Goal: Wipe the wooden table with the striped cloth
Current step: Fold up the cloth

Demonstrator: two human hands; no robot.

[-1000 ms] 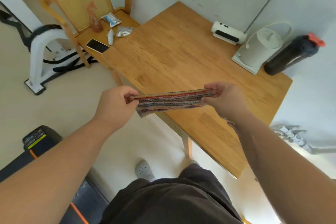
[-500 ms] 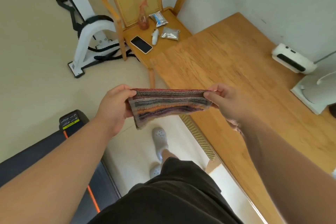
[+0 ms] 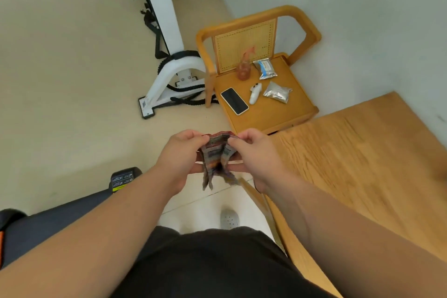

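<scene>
The striped cloth (image 3: pixel 217 157) hangs bunched and folded between my two hands, over the floor just left of the wooden table (image 3: pixel 358 167). My left hand (image 3: pixel 180 152) pinches its left top edge. My right hand (image 3: pixel 256 152) pinches the right top edge, close beside the left hand. The cloth's lower ends dangle below my fingers. The table top fills the right side of the view, and neither the cloth nor my hands touch it.
A wooden chair (image 3: pixel 263 109) stands at the table's far corner, holding a phone (image 3: pixel 234 101), a small white device (image 3: pixel 254 93), two foil packets and a spray bottle (image 3: pixel 244 68). A white exercise machine (image 3: pixel 167 55) stands on the floor to the left. A dark treadmill (image 3: pixel 60 215) lies at lower left.
My hands have come together, folding the stretched cloth into a bunch. The view has swung left, so the table's appliances are out of sight.
</scene>
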